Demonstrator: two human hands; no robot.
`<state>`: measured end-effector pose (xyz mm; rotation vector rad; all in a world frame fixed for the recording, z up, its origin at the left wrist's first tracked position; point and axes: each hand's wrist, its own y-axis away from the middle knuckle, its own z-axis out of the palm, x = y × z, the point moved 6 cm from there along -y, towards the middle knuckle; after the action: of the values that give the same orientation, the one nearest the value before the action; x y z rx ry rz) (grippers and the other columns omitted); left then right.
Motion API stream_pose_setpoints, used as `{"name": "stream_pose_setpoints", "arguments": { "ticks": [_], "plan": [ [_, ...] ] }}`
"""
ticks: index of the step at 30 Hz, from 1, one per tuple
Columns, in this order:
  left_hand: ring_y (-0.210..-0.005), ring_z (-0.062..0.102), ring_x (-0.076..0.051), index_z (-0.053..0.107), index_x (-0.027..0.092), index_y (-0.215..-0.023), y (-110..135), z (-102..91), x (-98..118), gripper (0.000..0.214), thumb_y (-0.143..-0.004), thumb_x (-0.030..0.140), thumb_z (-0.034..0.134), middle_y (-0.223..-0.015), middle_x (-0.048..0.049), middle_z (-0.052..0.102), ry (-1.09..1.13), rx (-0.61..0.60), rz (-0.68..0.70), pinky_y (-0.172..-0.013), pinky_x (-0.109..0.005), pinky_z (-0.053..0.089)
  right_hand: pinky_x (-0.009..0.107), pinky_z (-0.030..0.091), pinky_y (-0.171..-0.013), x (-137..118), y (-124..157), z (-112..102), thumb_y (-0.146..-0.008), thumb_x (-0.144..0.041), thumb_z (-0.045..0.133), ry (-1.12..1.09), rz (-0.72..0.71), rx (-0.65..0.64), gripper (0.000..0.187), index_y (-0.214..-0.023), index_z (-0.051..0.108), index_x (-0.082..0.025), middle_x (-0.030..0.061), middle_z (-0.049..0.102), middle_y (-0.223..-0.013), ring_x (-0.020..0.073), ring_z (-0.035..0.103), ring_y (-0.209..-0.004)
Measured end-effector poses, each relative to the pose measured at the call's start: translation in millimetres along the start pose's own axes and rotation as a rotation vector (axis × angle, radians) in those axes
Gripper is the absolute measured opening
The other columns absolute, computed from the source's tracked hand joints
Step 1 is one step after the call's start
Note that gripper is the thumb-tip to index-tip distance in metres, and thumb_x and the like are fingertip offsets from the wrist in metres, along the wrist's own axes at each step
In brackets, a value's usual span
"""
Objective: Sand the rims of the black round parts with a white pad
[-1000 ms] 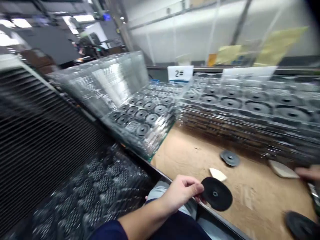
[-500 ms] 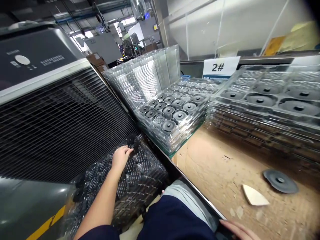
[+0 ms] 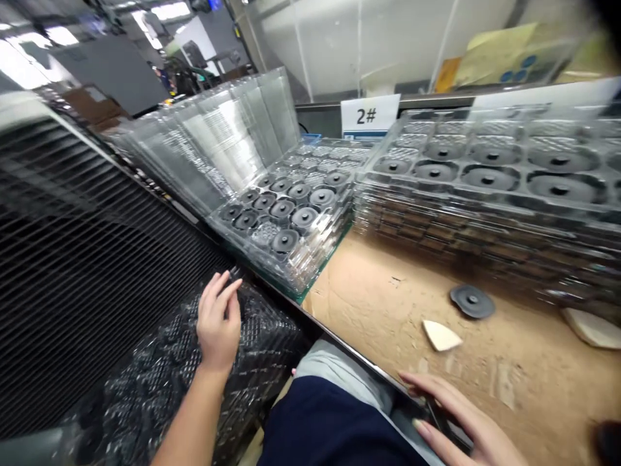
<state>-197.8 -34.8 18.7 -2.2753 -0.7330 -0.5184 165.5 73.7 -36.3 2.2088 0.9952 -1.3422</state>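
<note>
My left hand [image 3: 218, 321] has its fingers apart and holds nothing, resting at the top of a pile of dark textured trays [image 3: 252, 349]. My right hand [image 3: 460, 414] lies open on the near edge of a tan board tabletop [image 3: 514, 382]. A dark grey disc [image 3: 472, 301] with a centre hole lies flat on the board, beyond my right hand. A cream triangular scrap [image 3: 441, 335] sits just in front of it. Clear trays of similar dark discs are stacked in two blocks [image 3: 286, 217] [image 3: 485, 181].
A black slatted machine grille [image 3: 82, 239] fills the left side. Upright clear trays [image 3: 228, 136] stand behind the left stack, and a "2#" sign [image 3: 369, 115] stands at the back. A cream piece [image 3: 592, 329] and a dark object [image 3: 609, 443] lie at the right edge.
My left hand held a black disc over the board, then moved left onto the dark trays; it now shows no disc. My right hand has come in toward the near table edge.
</note>
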Motion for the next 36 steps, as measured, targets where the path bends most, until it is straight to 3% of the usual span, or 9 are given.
{"name": "stream_pose_setpoints", "arguments": {
  "ticks": [3, 5, 7, 8, 11, 15, 22, 27, 36],
  "plan": [
    [-0.115, 0.055, -0.023, 0.066, 0.025, -0.096, 21, 36.2, 70, 0.016, -0.087, 0.027, 0.053, -0.115, -0.0055, 0.065, 0.28, -0.166, 0.091, -0.106, -0.045, 0.038, 0.028, 0.053, -0.089, -11, 0, -6, -0.082, -0.038, 0.064, 0.013, 0.022, 0.149, 0.05, -0.129, 0.052, -0.027, 0.0067, 0.061, -0.123, 0.0227, 0.063, -0.107],
    [-0.103, 0.064, -0.021, 0.061, 0.028, -0.11, 45, 69.2, 115, 0.024, -0.088, 0.032, 0.053, -0.114, -0.0059, 0.066, 0.508, -0.418, 0.074, -0.092, -0.039, 0.051, 0.034, 0.051, -0.093, -21, 3, -11, -0.08, -0.047, 0.064, 0.042, -0.003, 0.27, 0.062, -0.136, 0.043, -0.028, 0.0087, 0.057, -0.127, 0.0257, 0.058, -0.114],
    [-0.109, 0.061, -0.027, 0.05, 0.03, -0.126, 82, 109.4, 152, 0.056, -0.075, 0.048, 0.065, -0.127, -0.0112, 0.059, 1.158, -0.931, -0.361, -0.09, -0.041, 0.051, 0.037, 0.05, -0.095, -36, 3, -16, -0.078, -0.053, 0.064, 0.08, -0.063, 0.361, 0.07, -0.139, 0.038, -0.03, 0.0094, 0.054, -0.13, 0.0277, 0.054, -0.119],
    [-0.111, 0.059, -0.029, 0.047, 0.031, -0.129, 99, 120.3, 168, 0.071, -0.065, 0.049, 0.073, -0.131, -0.0126, 0.055, 1.306, -1.115, -0.533, -0.09, -0.04, 0.051, 0.036, 0.05, -0.095, -43, 2, -18, -0.076, -0.054, 0.065, 0.102, -0.097, 0.387, 0.074, -0.14, 0.035, -0.031, 0.0096, 0.053, -0.131, 0.0279, 0.053, -0.12],
    [-0.112, 0.057, -0.029, 0.047, 0.032, -0.13, 126, 133.3, 195, 0.091, -0.048, 0.042, 0.085, -0.135, -0.0124, 0.051, 1.47, -1.384, -0.833, -0.089, -0.035, 0.049, 0.033, 0.05, -0.094, -61, -5, -23, -0.074, -0.057, 0.064, 0.198, -0.153, 0.416, 0.083, -0.143, 0.028, -0.031, 0.0111, 0.052, -0.132, 0.0268, 0.054, -0.119],
    [-0.114, 0.056, -0.025, 0.05, 0.031, -0.129, 129, 140.2, 197, 0.085, -0.051, 0.029, 0.087, -0.128, -0.0088, 0.058, 1.458, -1.443, -0.962, -0.094, -0.031, 0.043, 0.036, 0.05, -0.096, -63, -15, -20, -0.077, -0.057, 0.062, 0.274, -0.067, 0.379, 0.085, -0.145, 0.021, -0.027, 0.0142, 0.051, -0.133, 0.0274, 0.051, -0.122],
    [-0.093, 0.067, -0.02, 0.059, 0.024, -0.12, 128, 144.7, 189, 0.047, -0.076, 0.036, 0.069, -0.108, -0.0072, 0.069, 1.759, -1.588, -1.159, -0.079, -0.027, 0.051, 0.047, 0.045, -0.1, -41, -18, -12, -0.072, -0.034, 0.075, 0.091, 0.157, 0.278, 0.097, -0.145, 0.011, -0.035, 0.0091, 0.045, -0.139, 0.0279, 0.046, -0.126],
    [-0.082, 0.069, -0.021, 0.064, 0.017, -0.109, 126, 148.7, 182, 0.048, -0.071, 0.047, 0.07, -0.1, -0.0109, 0.071, 1.871, -1.689, -1.186, -0.059, -0.022, 0.05, 0.041, 0.045, -0.101, -37, -24, -13, -0.074, -0.031, 0.075, -0.064, 0.217, 0.245, 0.093, -0.145, 0.016, -0.039, 0.0051, 0.046, -0.14, 0.0249, 0.044, -0.128],
    [-0.08, 0.068, -0.021, 0.065, 0.015, -0.105, 119, 152.8, 176, 0.054, -0.065, 0.051, 0.073, -0.097, -0.0104, 0.071, 1.829, -1.716, -1.18, -0.064, -0.025, 0.049, 0.038, 0.047, -0.099, -38, -33, -8, -0.075, -0.031, 0.074, -0.169, 0.203, 0.306, 0.081, -0.142, 0.029, -0.038, 0.0046, 0.054, -0.133, 0.0243, 0.052, -0.121]
  ]
}}
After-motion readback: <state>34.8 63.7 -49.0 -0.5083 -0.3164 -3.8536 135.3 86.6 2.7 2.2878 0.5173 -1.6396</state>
